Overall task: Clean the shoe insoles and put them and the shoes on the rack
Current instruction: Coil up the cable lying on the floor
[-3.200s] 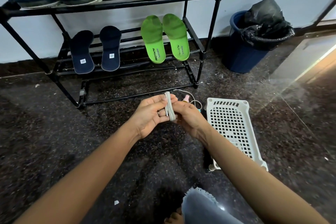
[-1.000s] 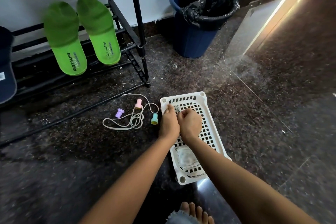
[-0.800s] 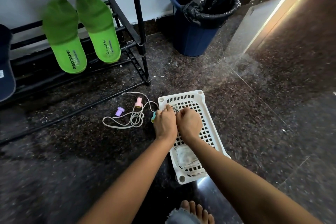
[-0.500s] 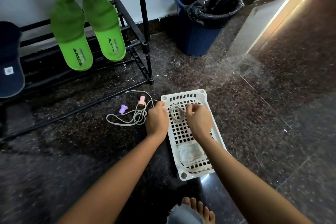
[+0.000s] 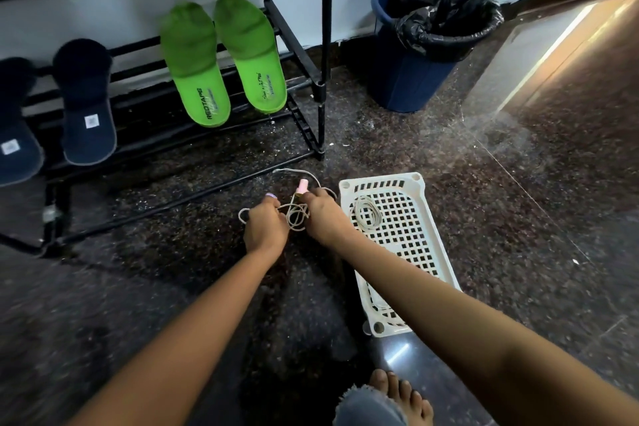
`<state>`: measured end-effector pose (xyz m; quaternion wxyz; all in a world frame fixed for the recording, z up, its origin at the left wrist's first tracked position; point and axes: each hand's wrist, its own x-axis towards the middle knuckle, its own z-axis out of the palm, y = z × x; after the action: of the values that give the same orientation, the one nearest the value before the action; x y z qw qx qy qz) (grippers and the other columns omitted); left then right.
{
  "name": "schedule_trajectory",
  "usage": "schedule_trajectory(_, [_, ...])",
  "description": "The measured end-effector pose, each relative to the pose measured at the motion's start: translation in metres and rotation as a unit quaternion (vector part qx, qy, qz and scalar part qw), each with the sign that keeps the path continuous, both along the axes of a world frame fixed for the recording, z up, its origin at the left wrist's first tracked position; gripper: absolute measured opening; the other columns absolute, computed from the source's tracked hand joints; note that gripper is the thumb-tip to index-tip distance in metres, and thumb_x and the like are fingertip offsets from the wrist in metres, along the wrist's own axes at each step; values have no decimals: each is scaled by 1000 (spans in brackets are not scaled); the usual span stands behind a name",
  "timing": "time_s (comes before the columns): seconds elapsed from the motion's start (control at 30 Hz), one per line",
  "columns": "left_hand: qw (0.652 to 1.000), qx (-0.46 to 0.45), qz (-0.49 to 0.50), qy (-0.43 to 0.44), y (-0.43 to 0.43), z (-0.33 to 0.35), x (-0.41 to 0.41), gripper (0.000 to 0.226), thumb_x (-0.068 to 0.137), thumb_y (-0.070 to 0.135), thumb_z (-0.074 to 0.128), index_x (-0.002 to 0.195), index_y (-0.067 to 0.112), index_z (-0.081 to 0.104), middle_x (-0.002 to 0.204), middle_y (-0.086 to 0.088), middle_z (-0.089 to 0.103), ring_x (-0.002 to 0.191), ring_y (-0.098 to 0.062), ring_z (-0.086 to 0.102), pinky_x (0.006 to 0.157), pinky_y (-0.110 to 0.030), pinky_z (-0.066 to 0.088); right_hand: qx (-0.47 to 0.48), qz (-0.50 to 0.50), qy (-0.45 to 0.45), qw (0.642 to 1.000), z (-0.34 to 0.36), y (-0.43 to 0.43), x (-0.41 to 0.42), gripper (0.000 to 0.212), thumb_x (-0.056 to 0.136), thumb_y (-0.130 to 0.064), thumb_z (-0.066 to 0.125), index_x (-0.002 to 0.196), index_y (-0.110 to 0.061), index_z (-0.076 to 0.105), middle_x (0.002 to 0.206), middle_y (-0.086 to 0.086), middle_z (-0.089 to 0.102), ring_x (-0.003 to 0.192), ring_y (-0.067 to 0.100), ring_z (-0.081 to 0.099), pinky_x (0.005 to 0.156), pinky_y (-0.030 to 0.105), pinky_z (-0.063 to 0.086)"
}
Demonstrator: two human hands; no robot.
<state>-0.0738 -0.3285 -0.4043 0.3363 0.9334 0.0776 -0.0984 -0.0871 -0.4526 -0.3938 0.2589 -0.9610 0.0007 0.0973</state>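
Observation:
Two green insoles (image 5: 221,62) lean on the lower bars of the black shoe rack (image 5: 304,66). Beside them on the left lean two dark blue insoles (image 5: 84,104). On the floor in front of the rack lies a loose white shoelace (image 5: 294,213) with a pink cap (image 5: 302,186) and a purple one. My left hand (image 5: 264,230) and my right hand (image 5: 321,216) both grip this lace. A coiled white lace (image 5: 366,214) rests in the white perforated basket (image 5: 415,239) to the right.
A blue bin (image 5: 411,79) lined with a black bag stands against the wall, right of the rack. The floor is dark speckled stone with scattered crumbs. My bare foot (image 5: 401,398) and a jeans hem show at the bottom edge.
The coiled lace was set down in the basket and released. Both hands moved left from the basket to the loose lace on the floor and took hold of it.

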Motion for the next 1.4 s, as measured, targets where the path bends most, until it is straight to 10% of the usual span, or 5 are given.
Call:
schedule_trajectory(0.27, [994, 3, -101, 50, 22, -12, -8, 42, 84, -1, 62, 126, 5, 59, 122, -17, 63, 113, -31, 60, 99, -37, 46, -169, 143, 69, 973, -26, 16, -19, 38, 90, -1, 44, 127, -8, 45, 125, 17, 42, 114, 35, 44, 90, 43, 45])
schedule_trajectory(0.53, [964, -39, -259, 37, 37, -6, -13, 70, 69, -4, 76, 134, 8, 55, 120, -19, 57, 112, -31, 57, 86, -11, 33, 27, 60, -7, 998, -4, 31, -34, 35, 80, -5, 53, 115, -6, 58, 109, 18, 60, 97, 35, 60, 81, 41, 50])
schedule_trajectory(0.77, [964, -86, -244, -59, 58, 20, -21, 10, 86, 2, 68, 92, -4, 71, 98, -15, 69, 95, -29, 64, 76, -16, 38, 161, 34, -147, 975, 44, 40, -54, 13, 79, -3, 54, 90, -6, 61, 85, 8, 62, 77, 22, 57, 72, 30, 45])
schedule_trajectory(0.97, [971, -98, -218, -3, 80, 35, -33, 25, 99, 12, 52, 81, 23, 65, 86, 14, 65, 89, -8, 61, 78, -15, 43, 294, -40, -124, 947, 111, 38, -46, 9, 83, -3, 58, 87, -9, 64, 64, -2, 58, 49, 0, 42, 49, 15, 32])
schedule_trajectory(1.4, [973, -182, -144, -18, 105, 47, -72, 33, 103, 12, 44, 79, 25, 62, 87, 3, 73, 83, -4, 66, 78, -20, 47, 660, -58, -51, 748, 190, 54, -41, 12, 92, 8, 44, 90, -2, 49, 76, 15, 54, 63, 18, 60, 65, 34, 57])
